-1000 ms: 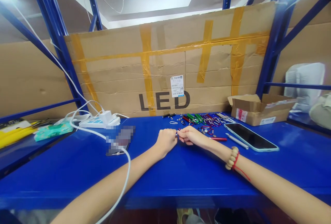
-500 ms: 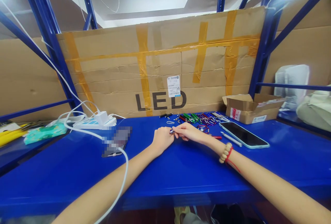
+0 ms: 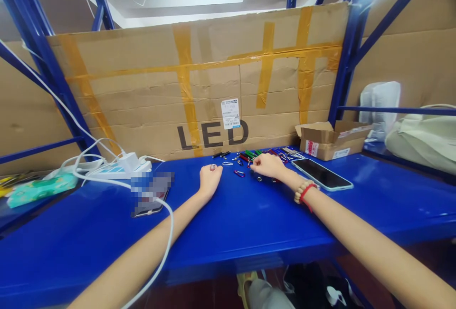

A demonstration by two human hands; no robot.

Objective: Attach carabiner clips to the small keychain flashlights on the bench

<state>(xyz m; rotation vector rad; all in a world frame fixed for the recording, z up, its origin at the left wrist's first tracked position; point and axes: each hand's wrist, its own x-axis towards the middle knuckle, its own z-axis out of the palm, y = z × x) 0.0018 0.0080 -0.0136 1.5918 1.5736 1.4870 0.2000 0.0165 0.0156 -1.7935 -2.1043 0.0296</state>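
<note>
My left hand [image 3: 209, 178] rests on the blue shelf [image 3: 231, 223] with its fingers curled round a small metal part that shows at the fingertips. My right hand [image 3: 267, 165] lies a little to the right, fingers bent down onto the edge of a pile of small coloured keychain pieces [image 3: 265, 156]. A loose purple clip [image 3: 239, 173] lies on the shelf between the two hands. What the right fingers hold, if anything, is hidden. A beaded bracelet with a red cord sits on my right wrist.
A phone [image 3: 322, 174] lies face up right of my right hand, an open cardboard box [image 3: 329, 140] behind it. A power strip with white cables [image 3: 117, 168], another phone [image 3: 149, 195] and a teal packet [image 3: 37, 189] lie left. A taped cardboard sheet marked LED [image 3: 199, 85] closes the back.
The hands, joined on a small piece before, have parted. My left hand stayed closed on the small part; my right hand moved right and back onto the pile. The view shifted rightward.
</note>
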